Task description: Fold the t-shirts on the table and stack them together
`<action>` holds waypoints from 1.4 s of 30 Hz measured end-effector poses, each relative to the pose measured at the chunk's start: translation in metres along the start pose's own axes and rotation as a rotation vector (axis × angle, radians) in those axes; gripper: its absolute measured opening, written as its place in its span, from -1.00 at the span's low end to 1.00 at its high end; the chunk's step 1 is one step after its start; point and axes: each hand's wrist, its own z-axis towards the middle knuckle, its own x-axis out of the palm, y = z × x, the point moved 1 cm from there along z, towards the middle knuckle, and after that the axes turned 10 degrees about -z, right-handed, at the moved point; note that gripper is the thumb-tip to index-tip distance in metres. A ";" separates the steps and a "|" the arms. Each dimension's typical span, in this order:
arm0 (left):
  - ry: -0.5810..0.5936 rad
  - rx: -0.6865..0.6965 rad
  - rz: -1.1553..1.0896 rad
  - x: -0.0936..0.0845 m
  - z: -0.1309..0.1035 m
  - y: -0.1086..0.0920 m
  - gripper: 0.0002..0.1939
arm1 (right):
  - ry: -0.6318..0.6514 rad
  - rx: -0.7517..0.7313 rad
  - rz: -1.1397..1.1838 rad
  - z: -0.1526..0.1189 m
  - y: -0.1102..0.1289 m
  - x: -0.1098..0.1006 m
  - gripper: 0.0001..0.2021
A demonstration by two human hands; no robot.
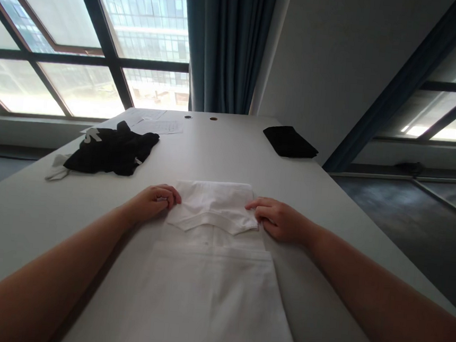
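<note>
Left hand and right hand are apart, with bent fingers. They are over a big, smooth, white surface. Past it are a big, dark-framed glass window and a long, blue cloth curtain. Between the hands lies a flat white cloth, its far end folded. Both hands touch that end's sides, but I can't tell if they pinch it. Farther off, a crumpled black cloth lies left, and a smaller, folded black cloth lies right.
</note>
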 end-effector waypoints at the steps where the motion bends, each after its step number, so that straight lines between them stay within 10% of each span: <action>1: -0.068 -0.004 0.069 0.004 0.002 -0.004 -0.82 | -0.046 0.016 -0.020 0.002 -0.001 0.003 -0.77; 5: -0.211 0.053 0.360 0.039 0.017 -0.023 -0.65 | -0.109 0.165 -0.124 0.021 -0.002 0.018 -0.61; 11: 0.053 0.007 0.623 0.080 0.026 -0.027 -0.43 | 0.261 0.412 -0.258 0.036 -0.007 0.042 -0.32; 25: 0.062 -0.176 0.640 0.059 0.058 -0.004 -0.37 | 0.219 0.642 -0.358 0.047 -0.051 0.038 -0.32; 31: -0.008 -0.080 0.624 0.056 0.036 -0.006 -0.38 | -0.033 0.387 -0.311 0.035 -0.025 0.033 -0.46; 35: 0.193 0.180 0.493 0.069 0.037 -0.019 -0.39 | 0.162 0.210 -0.182 0.038 -0.012 0.039 -0.44; 42: 0.416 0.157 0.416 0.056 0.028 -0.024 -0.36 | 0.249 0.276 -0.091 0.030 -0.022 0.033 -0.45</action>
